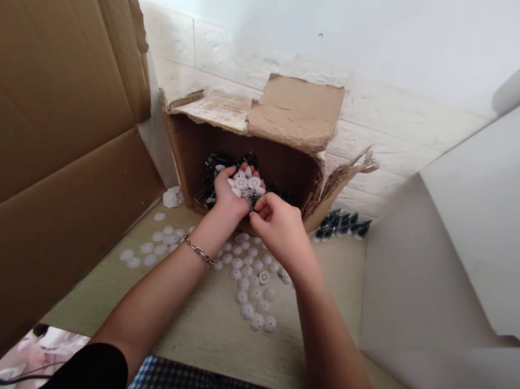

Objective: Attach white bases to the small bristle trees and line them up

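My left hand (230, 191) is palm up at the mouth of a torn cardboard box (291, 156), cupped around a heap of small white plastic discs (240, 183). Close against its fingers, my right hand (280, 221) has thumb and forefinger pinched together at a small dark bristly piece (253, 199). The pinch partly hides that piece. Behind the left hand, more dark bristly pieces (215, 163) lie inside the box. Many white discs (246, 271) are spread over the table under my wrists, mostly domed side up.
A large cardboard sheet (48, 83) stands on the left, and a white panel (422, 303) on the right. Dark bristly pieces with white bases (342, 226) lie in rows right of the box. The pale green table (194, 337) meets a white wall (392, 130).
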Action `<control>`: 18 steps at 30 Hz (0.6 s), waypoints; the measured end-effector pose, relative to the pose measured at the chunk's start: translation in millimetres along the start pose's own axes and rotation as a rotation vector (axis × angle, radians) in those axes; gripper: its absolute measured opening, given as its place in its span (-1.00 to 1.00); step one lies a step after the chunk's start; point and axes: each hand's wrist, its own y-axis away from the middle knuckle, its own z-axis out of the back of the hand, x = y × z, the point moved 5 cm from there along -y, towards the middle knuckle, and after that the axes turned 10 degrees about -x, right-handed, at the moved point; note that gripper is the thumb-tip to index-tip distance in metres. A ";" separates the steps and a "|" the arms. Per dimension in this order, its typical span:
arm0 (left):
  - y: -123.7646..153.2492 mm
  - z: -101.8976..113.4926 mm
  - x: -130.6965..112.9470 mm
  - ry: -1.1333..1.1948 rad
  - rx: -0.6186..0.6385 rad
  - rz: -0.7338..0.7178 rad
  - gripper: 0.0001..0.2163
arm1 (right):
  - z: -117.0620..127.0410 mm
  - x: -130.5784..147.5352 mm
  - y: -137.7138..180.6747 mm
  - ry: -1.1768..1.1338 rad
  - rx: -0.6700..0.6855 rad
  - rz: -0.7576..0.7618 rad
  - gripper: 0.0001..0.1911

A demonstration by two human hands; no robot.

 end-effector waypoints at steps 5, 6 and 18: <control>-1.9 0.1 -1.0 0.007 0.027 0.004 -0.90 | 2.5 -6.8 -1.6 0.005 -0.066 -0.008 -0.91; -1.8 0.0 -1.0 0.009 0.025 0.003 -0.90 | 2.9 -8.8 -2.2 0.007 -0.075 -0.014 -0.91; 4.6 -6.1 -4.1 0.022 0.048 -0.022 -0.87 | -4.4 -18.2 -7.9 0.007 -0.097 0.007 -0.66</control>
